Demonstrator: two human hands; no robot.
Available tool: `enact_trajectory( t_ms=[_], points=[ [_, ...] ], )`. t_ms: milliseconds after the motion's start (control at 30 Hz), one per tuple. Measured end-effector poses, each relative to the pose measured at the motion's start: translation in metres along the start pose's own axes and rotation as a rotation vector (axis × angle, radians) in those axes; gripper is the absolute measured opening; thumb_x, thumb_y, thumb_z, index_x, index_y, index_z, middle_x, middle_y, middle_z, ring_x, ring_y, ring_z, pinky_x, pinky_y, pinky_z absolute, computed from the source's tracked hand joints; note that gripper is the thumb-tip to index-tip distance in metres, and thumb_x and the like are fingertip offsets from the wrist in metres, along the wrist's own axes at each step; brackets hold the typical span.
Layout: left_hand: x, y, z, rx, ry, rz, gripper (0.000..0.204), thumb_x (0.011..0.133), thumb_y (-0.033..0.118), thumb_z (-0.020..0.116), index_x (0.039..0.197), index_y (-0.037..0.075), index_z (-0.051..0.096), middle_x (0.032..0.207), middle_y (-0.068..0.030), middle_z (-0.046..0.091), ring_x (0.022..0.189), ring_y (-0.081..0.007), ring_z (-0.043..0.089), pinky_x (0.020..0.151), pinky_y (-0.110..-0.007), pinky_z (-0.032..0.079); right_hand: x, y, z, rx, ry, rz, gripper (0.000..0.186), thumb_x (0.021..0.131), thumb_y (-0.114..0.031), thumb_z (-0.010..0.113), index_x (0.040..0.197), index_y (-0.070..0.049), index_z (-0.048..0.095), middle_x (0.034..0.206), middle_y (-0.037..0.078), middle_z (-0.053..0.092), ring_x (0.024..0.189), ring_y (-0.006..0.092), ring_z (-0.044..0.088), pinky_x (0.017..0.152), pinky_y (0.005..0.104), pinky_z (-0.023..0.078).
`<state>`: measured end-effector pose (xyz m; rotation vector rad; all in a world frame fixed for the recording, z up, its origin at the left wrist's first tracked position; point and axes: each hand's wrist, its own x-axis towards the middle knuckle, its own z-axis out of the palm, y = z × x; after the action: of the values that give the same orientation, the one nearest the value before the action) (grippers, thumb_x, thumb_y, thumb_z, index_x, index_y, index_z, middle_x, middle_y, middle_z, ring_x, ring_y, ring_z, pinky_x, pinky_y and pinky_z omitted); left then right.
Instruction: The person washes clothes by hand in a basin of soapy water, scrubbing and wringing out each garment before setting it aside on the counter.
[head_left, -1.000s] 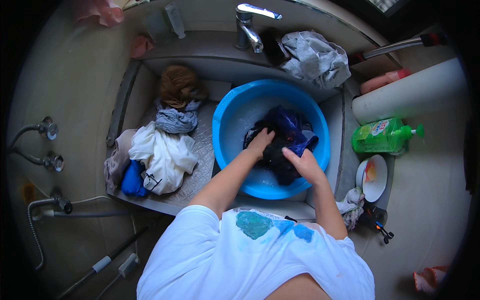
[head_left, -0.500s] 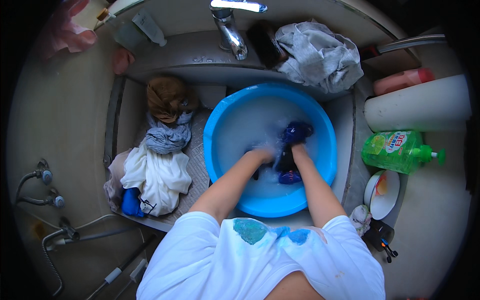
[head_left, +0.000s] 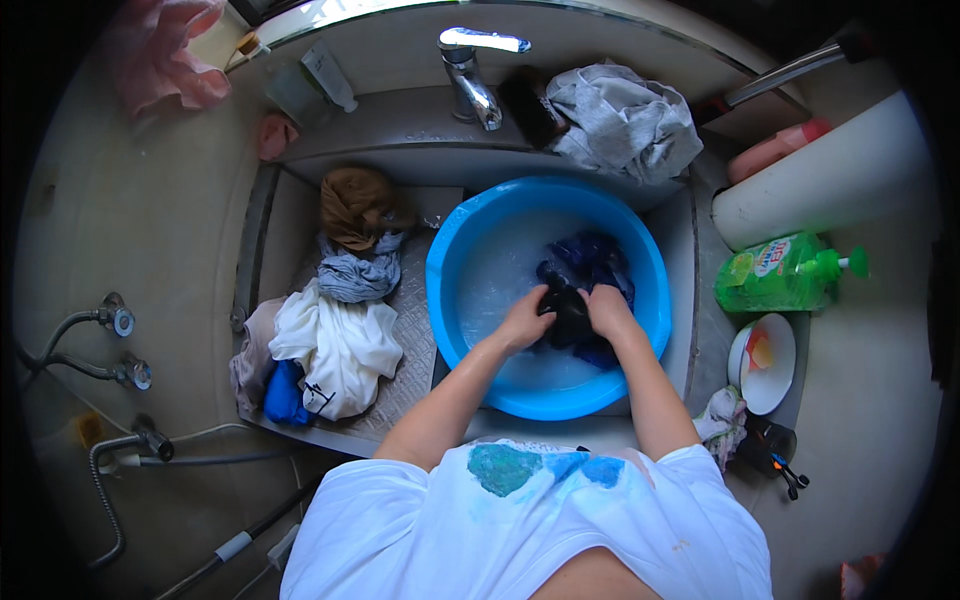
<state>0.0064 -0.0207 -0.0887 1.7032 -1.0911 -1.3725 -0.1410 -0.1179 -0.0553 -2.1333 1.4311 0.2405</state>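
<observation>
A round blue basin (head_left: 441,330) holds cloudy, whitish water. In it lies a wet dark garment (head_left: 590,262), navy with a black part between my hands. My left hand (head_left: 527,319) grips the left side of the black part, fingers closed on the cloth. On the other side of it, my right hand (head_left: 606,309) is also closed on the garment. Both hands show above the water; part of the cloth is under it.
Left of the basin in the sink (head_left: 415,310) lie a brown cloth (head_left: 358,210), a grey-blue cloth (head_left: 360,270) and a white garment (head_left: 340,345). Behind stand a faucet (head_left: 470,85) and a grey cloth (head_left: 625,120). At right are a green pump bottle (head_left: 775,275) and a white bowl (head_left: 745,365).
Both hands have come up out of the water, drawing the dark garment's black part up between them. The whole view has shifted slightly.
</observation>
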Motion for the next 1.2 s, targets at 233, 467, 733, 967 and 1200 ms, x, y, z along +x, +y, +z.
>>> enact_trajectory(
  t_ms=[233,467,733,967,1200],
  points=[
    [0.017,0.023,0.05,-0.734,-0.189,0.133,0.026,0.086,0.011,0.047,0.11,0.004,0.054,0.107,-0.0185,0.059,0.095,-0.0347,0.057,0.081,-0.035,0.046,-0.111,-0.069,-0.061,0.396,0.183,-0.514,0.011,0.079,-0.006,0.053,0.083,0.004,0.051,0.076,0.025,0.055,0.071,0.0425,0.052,0.063,0.0414,0.042],
    [0.021,-0.028,0.03,0.875,-0.068,0.69,0.028,0.083,0.012,0.051,0.109,0.002,0.055,0.103,-0.0215,0.06,0.093,-0.0383,0.057,0.079,-0.04,0.046,-0.135,-0.056,-0.105,0.781,0.347,-0.311,0.016,0.084,-0.008,0.053,0.096,0.002,0.058,0.083,0.004,0.061,0.079,0.0092,0.054,0.072,0.0253,0.044],
    [-0.077,0.05,-0.021,0.5,0.081,0.242,0.048,0.073,0.018,0.063,0.112,-0.005,0.048,0.099,-0.0284,0.056,0.093,-0.0443,0.052,0.082,-0.044,0.044,-0.141,-0.049,-0.111,0.995,0.324,-0.391,0.023,0.089,-0.011,0.051,0.106,0.003,0.057,0.093,0.004,0.06,0.086,0.0078,0.053,0.079,0.0217,0.042],
    [-0.096,0.042,-0.024,0.754,-0.069,0.437,0.063,0.063,0.036,0.065,0.109,-0.005,0.049,0.098,-0.0264,0.055,0.098,-0.0405,0.049,0.087,-0.043,0.039,-0.172,-0.082,-0.145,1.562,0.392,-0.293,0.018,0.088,-0.013,0.054,0.099,0.0,0.058,0.085,0.005,0.063,0.073,0.0101,0.06,0.066,0.0227,0.048],
    [-0.132,0.103,-0.098,0.73,0.269,0.729,0.043,0.062,0.017,0.076,0.099,0.005,0.059,0.088,-0.0137,0.063,0.076,-0.0311,0.059,0.07,-0.036,0.047,-0.18,-0.066,-0.185,1.628,0.751,-0.282,0.026,0.086,-0.015,0.057,0.106,0.001,0.053,0.09,0.009,0.062,0.077,0.0165,0.062,0.069,0.0277,0.051]
  ],
)
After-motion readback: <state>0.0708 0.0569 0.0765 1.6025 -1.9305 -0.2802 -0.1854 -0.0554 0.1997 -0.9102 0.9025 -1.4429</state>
